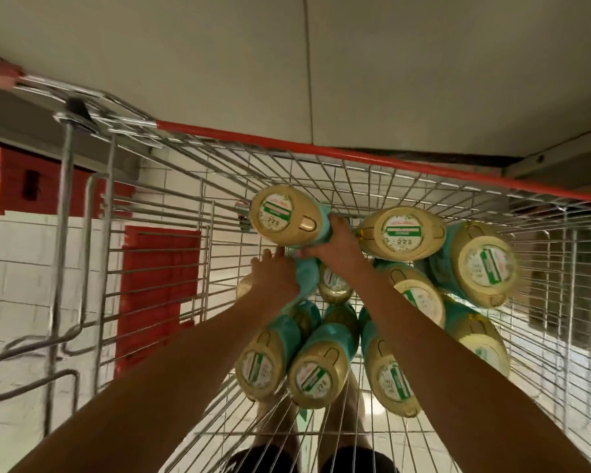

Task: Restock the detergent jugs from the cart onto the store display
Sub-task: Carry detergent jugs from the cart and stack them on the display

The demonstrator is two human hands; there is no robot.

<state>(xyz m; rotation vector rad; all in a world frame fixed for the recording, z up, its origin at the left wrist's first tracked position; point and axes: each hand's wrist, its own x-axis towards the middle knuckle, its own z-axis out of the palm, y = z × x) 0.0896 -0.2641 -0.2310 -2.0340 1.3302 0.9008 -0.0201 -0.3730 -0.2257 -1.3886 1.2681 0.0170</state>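
Several detergent jugs point(318, 373) lie heaped on their sides in a wire cart point(355, 155) with a red rim, most with their pale, labelled bases turned toward the camera and their teal wrapping further down the body. The person leans over the cart with both bare arms stretched into it. The right hand point(335, 240) is curled round the teal part of the top jug point(285, 215), which sits highest in the heap, near the far wire wall, base toward the camera. Just beside it and slightly lower, the left hand point(275, 274) lies on the teal side of another jug point(306, 279), fingers reaching forward; that jug's body hides the palm, so whether this hand actually closes round it cannot be told. The two hands almost touch where the teal parts meet. The remaining jugs are packed against each other below and to the right of the hands, some stacked across others. Through the wire bottom of the cart the person's legs point(277, 425) show. Left of the cart are a white tiled floor point(14, 268) and red crates point(157, 268).
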